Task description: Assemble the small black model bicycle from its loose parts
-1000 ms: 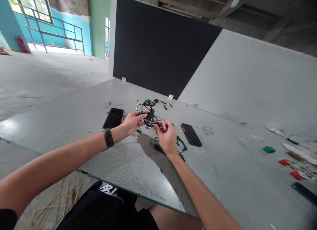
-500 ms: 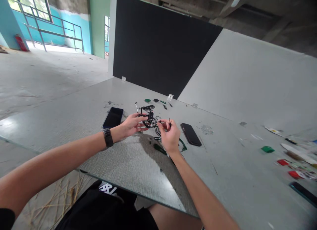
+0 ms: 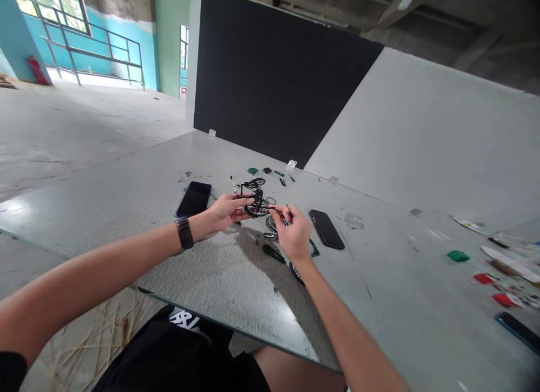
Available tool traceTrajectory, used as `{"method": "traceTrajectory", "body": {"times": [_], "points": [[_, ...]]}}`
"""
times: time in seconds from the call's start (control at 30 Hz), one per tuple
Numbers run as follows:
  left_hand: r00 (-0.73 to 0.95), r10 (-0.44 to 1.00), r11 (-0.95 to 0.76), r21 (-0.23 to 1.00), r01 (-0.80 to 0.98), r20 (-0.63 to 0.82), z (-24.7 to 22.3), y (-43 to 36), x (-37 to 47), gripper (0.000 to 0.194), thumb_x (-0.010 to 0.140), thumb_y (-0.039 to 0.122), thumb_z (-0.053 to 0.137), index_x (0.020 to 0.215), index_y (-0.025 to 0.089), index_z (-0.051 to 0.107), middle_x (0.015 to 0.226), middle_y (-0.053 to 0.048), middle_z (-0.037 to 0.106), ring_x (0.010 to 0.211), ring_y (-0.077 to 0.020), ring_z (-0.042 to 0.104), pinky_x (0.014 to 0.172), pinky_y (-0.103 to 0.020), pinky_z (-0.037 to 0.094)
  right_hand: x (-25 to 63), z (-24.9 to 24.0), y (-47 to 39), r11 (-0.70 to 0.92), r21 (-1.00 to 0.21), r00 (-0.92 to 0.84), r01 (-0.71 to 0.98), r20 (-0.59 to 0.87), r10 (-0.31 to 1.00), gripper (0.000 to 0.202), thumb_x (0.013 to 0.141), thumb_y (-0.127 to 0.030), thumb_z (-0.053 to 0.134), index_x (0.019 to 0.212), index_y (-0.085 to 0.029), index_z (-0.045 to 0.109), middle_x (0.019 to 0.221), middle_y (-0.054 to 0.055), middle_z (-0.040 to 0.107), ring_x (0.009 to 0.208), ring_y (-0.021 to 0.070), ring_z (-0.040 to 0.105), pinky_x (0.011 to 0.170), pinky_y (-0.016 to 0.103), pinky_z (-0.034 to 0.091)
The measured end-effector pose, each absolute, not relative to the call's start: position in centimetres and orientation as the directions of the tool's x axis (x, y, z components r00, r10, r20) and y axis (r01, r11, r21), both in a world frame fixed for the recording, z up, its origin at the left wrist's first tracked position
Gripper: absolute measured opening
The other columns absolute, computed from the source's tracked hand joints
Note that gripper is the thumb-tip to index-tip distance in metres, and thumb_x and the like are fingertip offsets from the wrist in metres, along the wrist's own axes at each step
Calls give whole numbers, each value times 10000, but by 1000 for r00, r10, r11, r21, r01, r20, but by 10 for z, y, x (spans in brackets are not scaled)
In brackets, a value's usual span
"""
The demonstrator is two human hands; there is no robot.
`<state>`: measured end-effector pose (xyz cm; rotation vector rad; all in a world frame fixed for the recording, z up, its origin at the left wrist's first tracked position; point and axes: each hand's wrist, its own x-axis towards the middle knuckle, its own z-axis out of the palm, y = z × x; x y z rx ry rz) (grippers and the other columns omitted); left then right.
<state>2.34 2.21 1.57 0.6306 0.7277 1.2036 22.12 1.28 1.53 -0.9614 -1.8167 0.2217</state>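
Note:
A small black model bicycle (image 3: 258,206) is held tilted above the table, its silver handlebar pointing up and away to the left. My left hand (image 3: 228,210) is closed around its frame, the thumb on top near the rear wheel. Just right of that wheel, my right hand (image 3: 294,230) pinches a thin dark piece, too small to name, whose end reaches the wheel's edge. Partly under my right hand lie a loose spoked wheel (image 3: 272,224) and a green curved part (image 3: 314,248). A dark green elongated part (image 3: 274,253) rests closer to me.
Phones lie on both sides, one on the left (image 3: 194,199) and one on the right (image 3: 326,229). Several small green and black pieces (image 3: 267,170) sit farther back by the upright panel (image 3: 278,82). Red and white items (image 3: 507,300) and a green piece (image 3: 458,256) are at far right.
My right hand has shifted slightly right and down, its fingers still pinched by the rear wheel. Another loose wheel shows beside my right wrist. My left hand keeps its hold on the bicycle.

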Motion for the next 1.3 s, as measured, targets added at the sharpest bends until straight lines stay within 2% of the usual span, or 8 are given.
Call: {"method": "traceTrajectory", "body": {"times": [0.17,0.3,0.47,0.63,0.83,1.03,1.3], "points": [[142,969,246,777,-579,-201,16,23,25,150,891,43,673,1008,127,716,857,-60,760,702,-141,724,766,-294,588,222,16,12,685,-514,-158,516,729,666,445,942,-307,636,685,-280,275,873,36,780,968,220,762,755,314,537],[137,971,240,781,-577,-198,16,23,25,152,885,50,678,1015,120,711,878,-71,762,710,-150,728,780,-313,593,220,16,11,687,-499,-146,528,744,652,452,937,-312,641,674,-283,274,883,37,790,954,221,767,744,319,548],[135,973,232,776,-586,-189,13,25,23,137,875,59,694,992,129,715,907,-74,762,727,-155,734,825,-341,595,219,15,10,696,-499,-163,517,740,652,466,933,-296,645,657,-276,270,803,25,780,976,241,773,670,293,533],[127,974,226,778,-587,-188,13,25,23,128,878,54,694,978,131,716,908,-61,765,738,-146,732,806,-317,595,220,16,9,713,-470,-203,521,742,638,451,944,-268,632,663,-270,279,862,31,798,975,230,774,668,283,524],[107,969,241,768,-594,-221,16,23,24,68,891,63,689,926,115,716,871,-58,760,701,-139,721,759,-292,594,219,13,11,710,-474,-179,521,752,634,457,945,-294,635,669,-271,271,893,39,798,957,223,774,690,295,539],[105,970,237,759,-606,-219,15,23,25,66,876,67,706,917,116,720,873,-75,763,707,-130,710,787,-285,591,220,6,13,665,-516,-111,539,739,664,428,928,-335,655,683,-276,310,894,56,788,803,205,767,659,309,558],[93,977,208,760,-615,-193,12,24,26,122,882,74,695,990,130,710,869,-69,758,729,-142,721,789,-293,593,217,10,9,660,-491,-107,569,751,651,442,947,-349,624,694,-283,268,891,60,792,865,229,777,672,311,549]]}}
